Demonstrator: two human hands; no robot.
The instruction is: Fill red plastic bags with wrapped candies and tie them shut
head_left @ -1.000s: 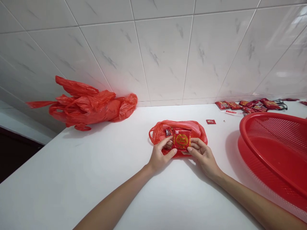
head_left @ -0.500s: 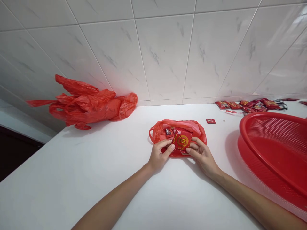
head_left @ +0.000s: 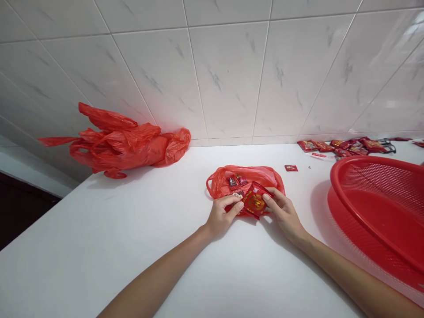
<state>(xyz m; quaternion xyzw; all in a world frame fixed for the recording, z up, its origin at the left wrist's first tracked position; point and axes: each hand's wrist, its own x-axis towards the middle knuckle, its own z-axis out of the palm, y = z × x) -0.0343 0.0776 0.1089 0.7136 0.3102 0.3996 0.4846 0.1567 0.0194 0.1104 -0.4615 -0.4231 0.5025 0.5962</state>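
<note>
A square red packet (head_left: 255, 199) with a round gold emblem is held tilted above a flattened red plastic bag (head_left: 220, 179). My right hand (head_left: 283, 214) is closed on its right side, thumb on top and fingers behind. My left hand (head_left: 223, 214) pinches at its left corner, thumb and forefinger close together. A brown-and-white wrapper (head_left: 237, 194) shows just beyond the left forefinger. Small wrapped sweets (head_left: 234, 182) lie on the bag past the packet. The left fingers hide part of what lies beneath them.
A red plastic basket (head_left: 341, 174) stands at the right. Several red packets (head_left: 356, 145) are heaped against the tiled wall, with one small red packet (head_left: 291, 168) lying apart. Crumpled red plastic bags (head_left: 129, 148) sit at the back left of the white table (head_left: 132, 238).
The red packet has turned and now lies at a slant, moved slightly right. My right thumb has shifted up along its edge. More of the sweets and the brown-and-white wrapper shows.
</note>
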